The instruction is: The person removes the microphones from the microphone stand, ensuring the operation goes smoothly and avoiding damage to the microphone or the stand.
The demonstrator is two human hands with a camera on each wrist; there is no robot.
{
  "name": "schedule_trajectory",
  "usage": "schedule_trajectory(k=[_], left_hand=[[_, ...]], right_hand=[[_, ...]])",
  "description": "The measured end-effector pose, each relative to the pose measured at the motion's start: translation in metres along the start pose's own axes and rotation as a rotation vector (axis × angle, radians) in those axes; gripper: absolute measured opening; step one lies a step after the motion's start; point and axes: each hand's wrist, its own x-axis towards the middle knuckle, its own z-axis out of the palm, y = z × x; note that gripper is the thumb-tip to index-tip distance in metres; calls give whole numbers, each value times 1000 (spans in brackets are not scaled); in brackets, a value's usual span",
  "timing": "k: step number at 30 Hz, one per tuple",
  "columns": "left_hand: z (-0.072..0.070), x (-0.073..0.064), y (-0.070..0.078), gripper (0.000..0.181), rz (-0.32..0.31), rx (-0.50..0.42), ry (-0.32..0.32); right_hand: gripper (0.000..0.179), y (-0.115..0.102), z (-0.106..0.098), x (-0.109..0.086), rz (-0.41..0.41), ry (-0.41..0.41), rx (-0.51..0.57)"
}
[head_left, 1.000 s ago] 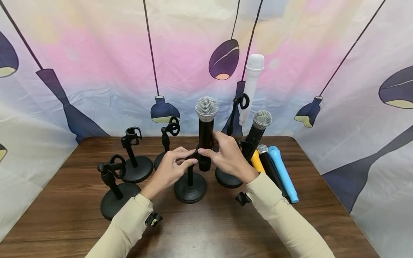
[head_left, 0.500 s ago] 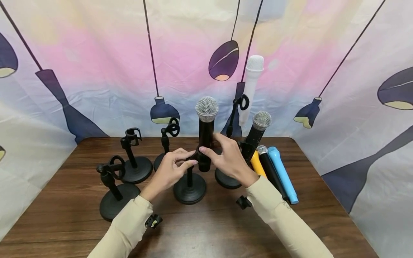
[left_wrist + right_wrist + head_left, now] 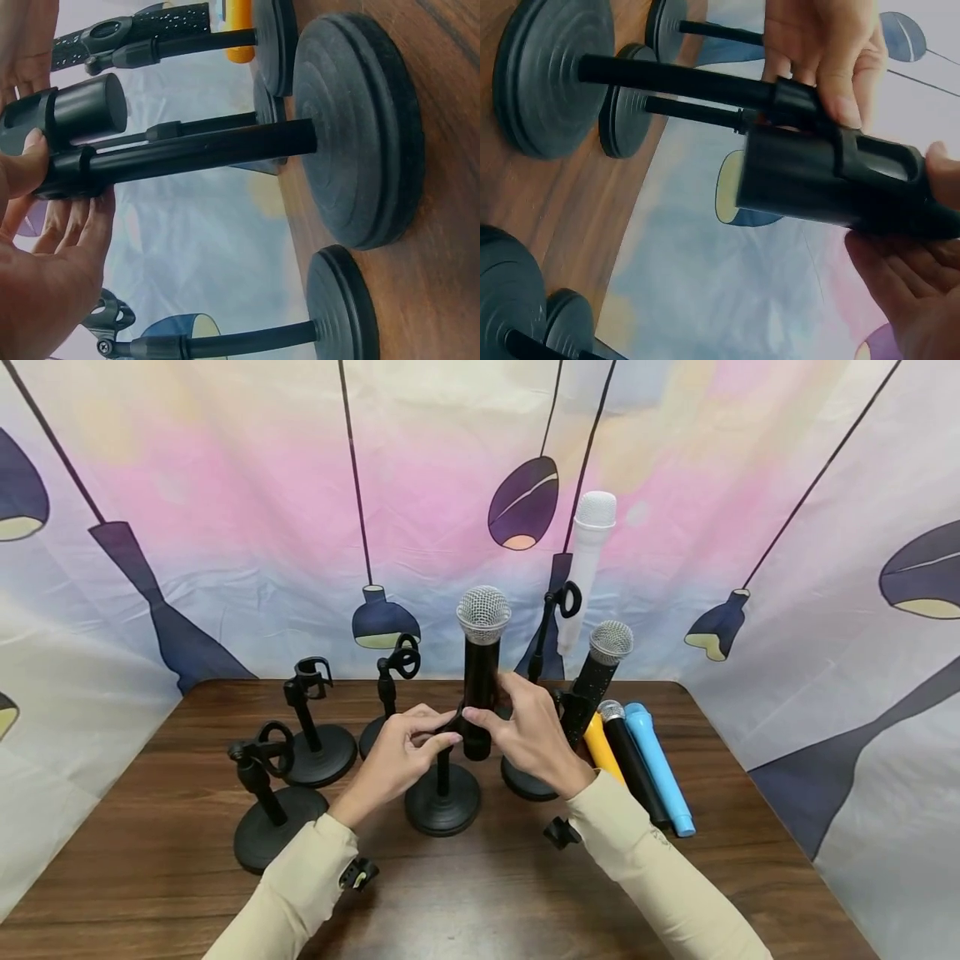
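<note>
At mid-frame, our left grip (image 3: 397,758) pinched the stand (image 3: 442,797) near its top while our right grip (image 3: 531,732) clasped the black microphone (image 3: 481,672); keeping both aligned seemed key.

Left hand (image 3: 396,756) pinching, right hand (image 3: 531,731) gripping, hands close together, forearms (image 3: 298,881) angled inward
</note>
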Motion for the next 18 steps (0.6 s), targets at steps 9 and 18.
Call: schedule_trajectory(k=[9, 18], left_hand=[[-1, 1, 2, 38, 2, 12, 7], [-1, 0, 4, 38, 0, 10, -6]], right_hand=[[31, -1, 4, 1, 10, 42, 54], [33, 0, 8, -2, -43, 91, -4]])
